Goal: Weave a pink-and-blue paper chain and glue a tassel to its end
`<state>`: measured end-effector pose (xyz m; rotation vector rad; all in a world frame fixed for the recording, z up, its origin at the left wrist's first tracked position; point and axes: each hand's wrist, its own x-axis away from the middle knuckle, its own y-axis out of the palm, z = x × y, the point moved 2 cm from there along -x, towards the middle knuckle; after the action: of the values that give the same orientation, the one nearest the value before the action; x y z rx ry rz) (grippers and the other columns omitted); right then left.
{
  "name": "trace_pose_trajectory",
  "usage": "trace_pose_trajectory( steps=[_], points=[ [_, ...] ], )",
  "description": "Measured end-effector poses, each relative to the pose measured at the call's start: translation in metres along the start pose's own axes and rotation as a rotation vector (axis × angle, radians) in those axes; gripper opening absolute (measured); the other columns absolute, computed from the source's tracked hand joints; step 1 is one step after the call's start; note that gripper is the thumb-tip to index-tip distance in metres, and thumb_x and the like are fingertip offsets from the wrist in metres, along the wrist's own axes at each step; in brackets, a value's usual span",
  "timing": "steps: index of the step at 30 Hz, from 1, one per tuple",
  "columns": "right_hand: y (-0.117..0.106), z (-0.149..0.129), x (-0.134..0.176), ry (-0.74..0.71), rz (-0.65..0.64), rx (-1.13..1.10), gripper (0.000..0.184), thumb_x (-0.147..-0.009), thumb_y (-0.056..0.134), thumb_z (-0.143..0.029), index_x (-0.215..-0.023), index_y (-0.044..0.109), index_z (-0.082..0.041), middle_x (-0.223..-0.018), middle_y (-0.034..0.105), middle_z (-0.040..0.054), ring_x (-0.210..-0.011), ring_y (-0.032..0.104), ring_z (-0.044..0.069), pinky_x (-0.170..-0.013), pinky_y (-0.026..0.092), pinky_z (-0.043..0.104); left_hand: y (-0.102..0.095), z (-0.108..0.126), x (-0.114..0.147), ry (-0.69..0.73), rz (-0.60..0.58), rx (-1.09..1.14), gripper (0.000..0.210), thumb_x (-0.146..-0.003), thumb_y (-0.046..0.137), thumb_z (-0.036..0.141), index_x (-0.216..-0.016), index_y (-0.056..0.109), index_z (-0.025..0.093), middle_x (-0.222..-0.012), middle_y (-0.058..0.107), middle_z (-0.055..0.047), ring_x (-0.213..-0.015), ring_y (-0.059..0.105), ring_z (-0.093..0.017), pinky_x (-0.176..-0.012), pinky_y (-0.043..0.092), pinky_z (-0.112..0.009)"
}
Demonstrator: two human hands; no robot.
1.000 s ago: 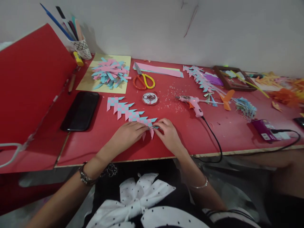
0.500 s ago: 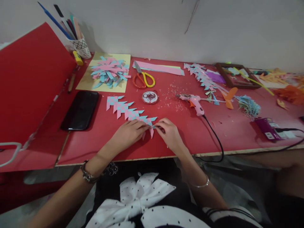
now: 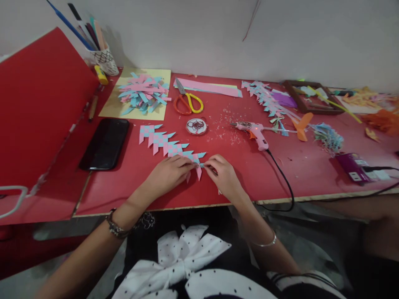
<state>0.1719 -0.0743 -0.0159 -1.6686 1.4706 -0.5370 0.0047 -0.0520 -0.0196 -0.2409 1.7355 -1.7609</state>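
Note:
A long woven band of pink and blue paper strips (image 3: 165,143) lies flat on the red table (image 3: 311,166), running from the middle toward its front edge. My left hand (image 3: 166,174) presses on the band's near end. My right hand (image 3: 222,176) pinches the tip of that same end from the right, fingertips almost meeting those of the left.
A black phone (image 3: 105,143) lies left of the band. Behind it are a pile of cut strips (image 3: 143,93) on yellow paper, orange-yellow scissors (image 3: 187,103) and a round tin (image 3: 196,126). A pink glue gun (image 3: 254,133) with its black cord lies right; a pen cup (image 3: 106,60) stands far left.
Both hands stay on the band's near end with only slight finger movement. The view has tilted a little.

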Motion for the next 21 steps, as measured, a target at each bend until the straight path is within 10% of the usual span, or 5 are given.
trace_pose_trajectory(
  steps=[21],
  points=[
    [0.008,-0.016,-0.004,-0.042,0.041,0.101,0.012,-0.078,0.050,-0.016,-0.085,0.059,-0.016,-0.084,0.055,0.0081,-0.082,0.051,0.020,-0.074,0.042,0.032,0.001,0.002,0.001,0.004,-0.012,-0.092,0.028,-0.079,0.045,0.012,-0.102,0.060,0.016,-0.092,0.064,-0.006,-0.084,0.056,-0.018,-0.071,0.047,-0.030]
  ],
)
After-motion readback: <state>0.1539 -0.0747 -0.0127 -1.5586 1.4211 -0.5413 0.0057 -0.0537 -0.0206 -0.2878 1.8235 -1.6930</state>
